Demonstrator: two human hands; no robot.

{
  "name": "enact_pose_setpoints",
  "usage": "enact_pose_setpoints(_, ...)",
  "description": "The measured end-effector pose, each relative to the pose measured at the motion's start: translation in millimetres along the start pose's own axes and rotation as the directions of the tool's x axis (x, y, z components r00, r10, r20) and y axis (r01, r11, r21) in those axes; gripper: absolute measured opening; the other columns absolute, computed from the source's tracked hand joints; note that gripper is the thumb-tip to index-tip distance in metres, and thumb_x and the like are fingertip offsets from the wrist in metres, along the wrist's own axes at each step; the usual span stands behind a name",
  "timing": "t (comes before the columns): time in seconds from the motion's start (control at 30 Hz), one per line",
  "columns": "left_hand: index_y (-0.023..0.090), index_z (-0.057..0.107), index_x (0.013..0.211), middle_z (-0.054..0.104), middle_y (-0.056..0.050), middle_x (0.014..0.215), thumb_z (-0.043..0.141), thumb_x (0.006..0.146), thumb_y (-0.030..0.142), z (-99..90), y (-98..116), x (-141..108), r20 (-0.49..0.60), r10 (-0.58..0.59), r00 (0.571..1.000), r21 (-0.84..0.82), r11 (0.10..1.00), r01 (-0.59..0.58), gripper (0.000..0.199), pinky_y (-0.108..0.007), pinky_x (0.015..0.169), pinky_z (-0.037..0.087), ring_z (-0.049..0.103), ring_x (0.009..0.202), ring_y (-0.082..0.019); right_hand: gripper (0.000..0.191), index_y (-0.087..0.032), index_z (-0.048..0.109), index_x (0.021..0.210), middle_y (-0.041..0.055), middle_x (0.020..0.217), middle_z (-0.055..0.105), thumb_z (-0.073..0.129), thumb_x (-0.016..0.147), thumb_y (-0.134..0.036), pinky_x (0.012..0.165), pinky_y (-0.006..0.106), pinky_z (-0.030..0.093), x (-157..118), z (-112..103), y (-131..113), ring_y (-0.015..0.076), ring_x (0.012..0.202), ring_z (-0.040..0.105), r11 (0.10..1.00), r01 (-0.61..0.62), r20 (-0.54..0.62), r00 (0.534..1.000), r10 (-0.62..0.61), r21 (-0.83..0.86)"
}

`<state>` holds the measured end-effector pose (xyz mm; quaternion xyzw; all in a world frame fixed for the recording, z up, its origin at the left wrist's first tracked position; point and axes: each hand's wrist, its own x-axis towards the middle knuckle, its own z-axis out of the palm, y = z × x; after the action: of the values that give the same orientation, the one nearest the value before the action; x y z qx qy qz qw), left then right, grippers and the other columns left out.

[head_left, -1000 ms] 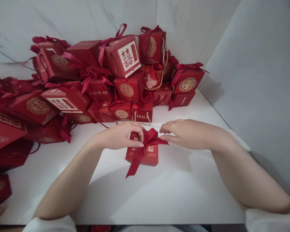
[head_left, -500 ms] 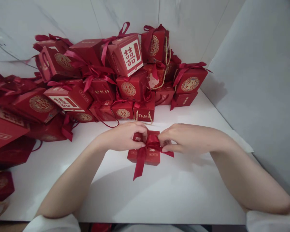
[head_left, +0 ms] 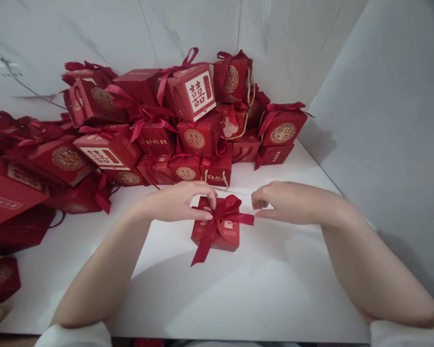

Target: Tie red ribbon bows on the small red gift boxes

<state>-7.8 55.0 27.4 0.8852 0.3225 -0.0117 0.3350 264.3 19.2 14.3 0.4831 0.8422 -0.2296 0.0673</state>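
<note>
A small red gift box (head_left: 217, 241) lies on the white table in front of me, tied on top with a dark red ribbon bow (head_left: 226, 207). One ribbon tail hangs over the near left side; the other points right. My left hand (head_left: 179, 200) is over the box's left edge, thumb and index finger apart beside the knot, gripping nothing that I can see. Just right of the right-hand tail, my right hand (head_left: 291, 202) hovers off the box, its fingers loosely curled and the thumb apart, holding nothing.
Stacked red gift boxes (head_left: 194, 140) with ribbons and cord handles line the back of the white table (head_left: 238, 299). More boxes (head_left: 14, 193) crowd the left side. A marbled wall (head_left: 275, 38) rises behind, and a pale panel (head_left: 383, 120) stands at the right.
My right hand has let go of the ribbon and moved right, away from the bow. My left fingers have opened and drawn slightly left. The bow and its tails now show more fully.
</note>
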Motion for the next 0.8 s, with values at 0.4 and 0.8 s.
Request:
enact_pose_setpoints(0.4,0.024,0.066,0.093,0.051,-0.002,0.143,0.066,0.084,0.039,-22.8,-13.6,-18.1,0.077,-0.014,0.997,0.038,0.999,0.011,0.018,-0.029,0.102,0.039,0.045,0.133,-0.023,0.042,-0.020,0.063,0.110,0.0079,0.126,0.062,0.048,0.093,-0.056,0.093,0.035,0.045,33.6,-2.5,-1.5,0.0223,0.110,0.059,0.793,0.225,-0.162,0.974,-0.161,0.567)
enact_pose_setpoints(0.8,0.020,0.067,0.085,0.054,-0.003,0.137,0.061,0.089,0.035,-19.2,-14.6,-9.7,0.225,0.084,0.971,-0.060,0.996,-0.073,0.017,-0.027,0.100,0.039,0.048,0.128,-0.022,0.032,-0.017,0.065,0.080,0.0053,0.139,0.053,0.058,0.091,-0.046,0.107,0.030,0.035,42.3,-0.2,4.8,0.0203,0.128,0.050,0.655,0.321,0.012,0.893,-0.450,0.684)
